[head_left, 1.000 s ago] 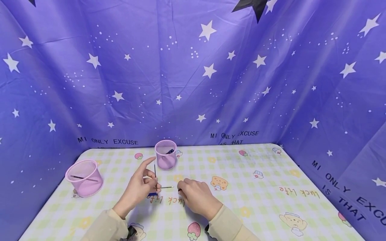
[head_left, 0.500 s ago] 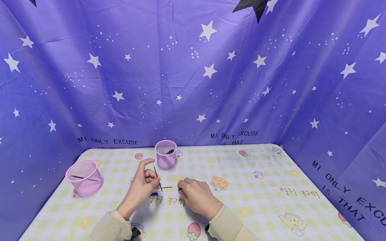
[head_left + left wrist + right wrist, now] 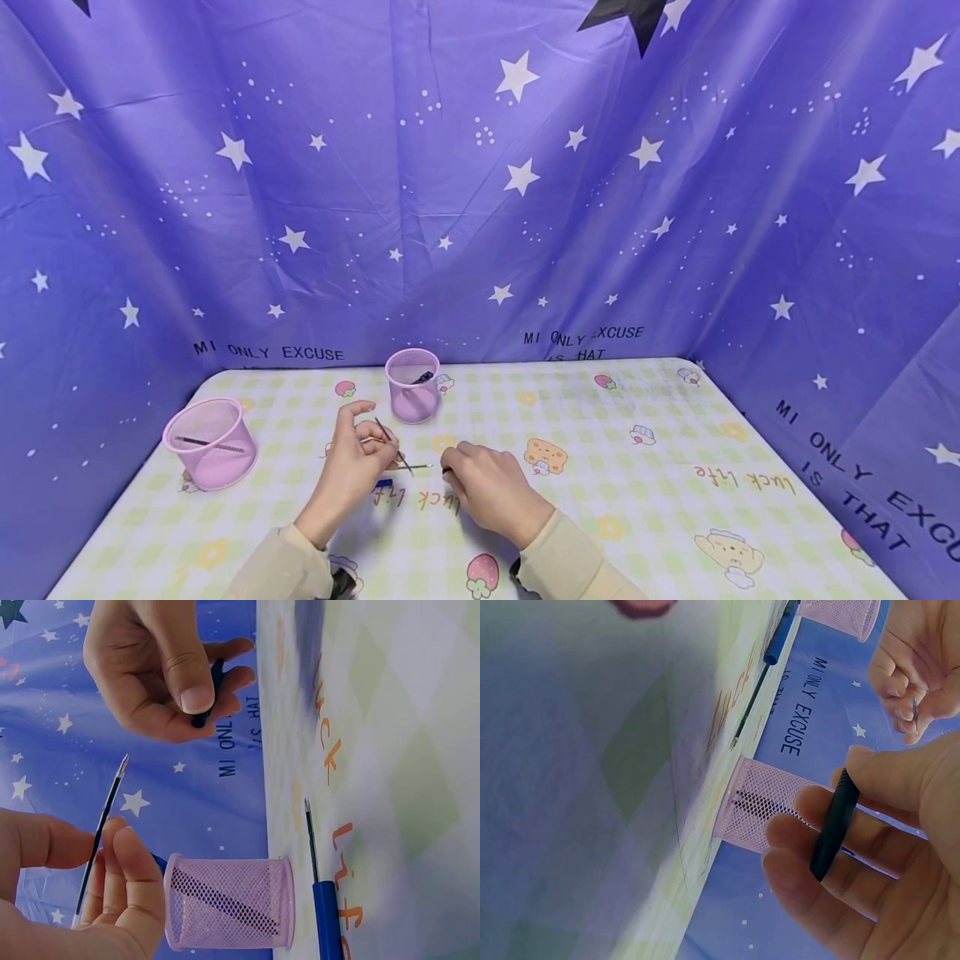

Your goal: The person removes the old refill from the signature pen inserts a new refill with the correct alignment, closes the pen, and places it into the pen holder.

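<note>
My left hand [image 3: 351, 462] is raised over the table and pinches a thin dark pen refill [image 3: 103, 829] between thumb and fingers. The refill's metal tip points toward my right hand in the left wrist view. Thumb and fingertips of my right hand [image 3: 491, 487] hold a short, dark, tapered pen grip piece [image 3: 835, 826] with fine ridges at one end. Below the left hand lies a blue pen barrel [image 3: 327, 919] on the cloth, and another refill [image 3: 311, 840] projects from its end.
A pink mesh pen cup [image 3: 414, 406] with a dark blue pen part inside stands behind the hands. Another pink mesh cup [image 3: 217, 467], holding a dark slim stick, stands at the left. A checked tablecloth [image 3: 660, 508] reaches back to a purple star curtain [image 3: 480, 208].
The refill in my left hand has turned from nearly upright to slanting, its lower end swinging right. The left hand has shifted slightly right. My right hand stays in place.
</note>
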`<action>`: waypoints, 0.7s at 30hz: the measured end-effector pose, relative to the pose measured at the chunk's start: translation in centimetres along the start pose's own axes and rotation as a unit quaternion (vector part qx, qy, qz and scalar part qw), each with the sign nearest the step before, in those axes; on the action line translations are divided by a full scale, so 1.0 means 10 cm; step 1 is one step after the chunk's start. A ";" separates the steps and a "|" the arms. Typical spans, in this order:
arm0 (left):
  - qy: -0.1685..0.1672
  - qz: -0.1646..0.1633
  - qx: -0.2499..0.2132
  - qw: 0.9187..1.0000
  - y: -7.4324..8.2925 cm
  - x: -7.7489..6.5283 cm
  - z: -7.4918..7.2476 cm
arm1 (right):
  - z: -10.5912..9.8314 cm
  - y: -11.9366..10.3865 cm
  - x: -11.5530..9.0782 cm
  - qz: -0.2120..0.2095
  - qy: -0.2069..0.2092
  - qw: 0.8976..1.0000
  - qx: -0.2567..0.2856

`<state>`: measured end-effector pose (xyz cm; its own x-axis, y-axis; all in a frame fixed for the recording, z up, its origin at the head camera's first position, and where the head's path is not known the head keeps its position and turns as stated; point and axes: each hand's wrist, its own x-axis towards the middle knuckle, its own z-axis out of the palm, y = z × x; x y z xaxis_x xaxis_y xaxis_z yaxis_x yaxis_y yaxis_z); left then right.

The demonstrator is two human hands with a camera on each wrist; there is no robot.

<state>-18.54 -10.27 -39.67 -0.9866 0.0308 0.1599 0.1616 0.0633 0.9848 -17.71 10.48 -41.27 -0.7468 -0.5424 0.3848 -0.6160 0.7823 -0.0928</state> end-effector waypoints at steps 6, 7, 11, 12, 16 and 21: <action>0.023 0.014 -0.005 1.000 -0.01 -0.01 0.02 | 0.00 0.00 0.00 -0.002 0.006 1.000 -0.001; 0.025 0.013 -0.005 1.000 -0.01 -0.02 0.02 | 0.00 0.00 0.00 -0.003 0.007 1.000 -0.001; 0.036 0.005 -0.006 0.999 -0.01 -0.02 0.03 | 0.01 0.00 0.00 -0.005 0.012 1.000 0.001; 0.039 0.004 -0.005 0.999 -0.01 -0.02 0.04 | 0.01 0.00 0.00 -0.005 0.013 1.000 0.001; 0.050 0.002 -0.006 0.999 -0.03 -0.03 0.06 | 0.00 0.00 0.00 -0.010 0.019 1.000 0.001; 0.065 0.004 -0.016 0.998 -0.05 -0.03 0.07 | 0.00 -0.01 0.00 -0.011 0.021 1.000 0.002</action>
<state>-18.28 -9.58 -40.26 -0.9799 -0.0984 0.1736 0.1712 0.0325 0.9847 -17.70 10.42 -41.25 -0.7216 -0.5470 0.4243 -0.6337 0.7687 -0.0867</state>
